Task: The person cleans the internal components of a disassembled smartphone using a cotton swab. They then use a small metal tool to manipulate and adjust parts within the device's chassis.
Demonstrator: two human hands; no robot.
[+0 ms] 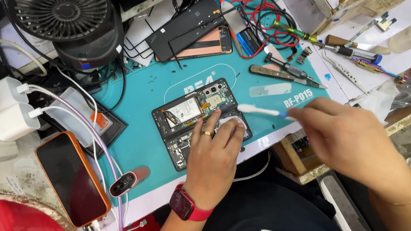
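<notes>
teal mat (148,136), orange-cased phone (72,177), red watch (186,204), white brush (260,110)

An orange-cased phone (72,177) charges near two white adapters (8,109), a black fan (73,20) and tweezers (279,76).

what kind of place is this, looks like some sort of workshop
Most likely a small phone repair bench. An opened phone with its back off lies on a teal work mat, held by the left hand. Screwdrivers, tweezers and red wires crowd the mat's far side.
</notes>
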